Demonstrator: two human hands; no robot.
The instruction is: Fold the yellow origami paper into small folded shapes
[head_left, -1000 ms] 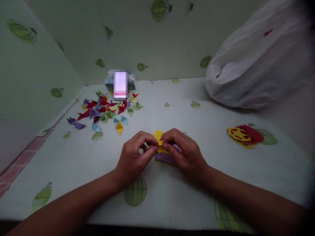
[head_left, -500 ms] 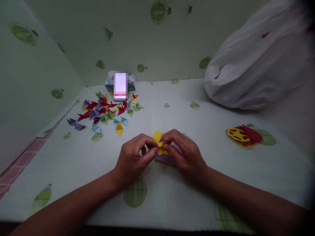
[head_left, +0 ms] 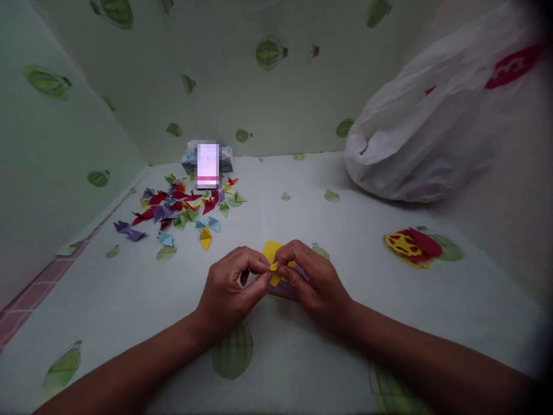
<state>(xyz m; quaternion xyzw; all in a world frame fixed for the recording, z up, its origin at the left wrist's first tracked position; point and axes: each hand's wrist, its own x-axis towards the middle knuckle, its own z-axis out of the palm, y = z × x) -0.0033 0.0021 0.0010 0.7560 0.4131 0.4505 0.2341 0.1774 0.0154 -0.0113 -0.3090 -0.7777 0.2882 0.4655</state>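
My left hand and my right hand meet at the middle of the white cloth, both pinching a small yellow folded paper. Fingertips of both hands press on its creased centre. Under my right hand lies a small stack of paper squares with a purple sheet showing. A yellow sheet corner sticks out behind my fingers.
A heap of several small folded paper pieces in red, purple, green, blue and yellow lies at the back left, by a small box. A white plastic bag sits at the back right. A red and yellow paper piece lies to the right.
The view has tilted so everything sits lower in the frame. My fingers have closed tighter on the yellow paper, which now shows less of itself.
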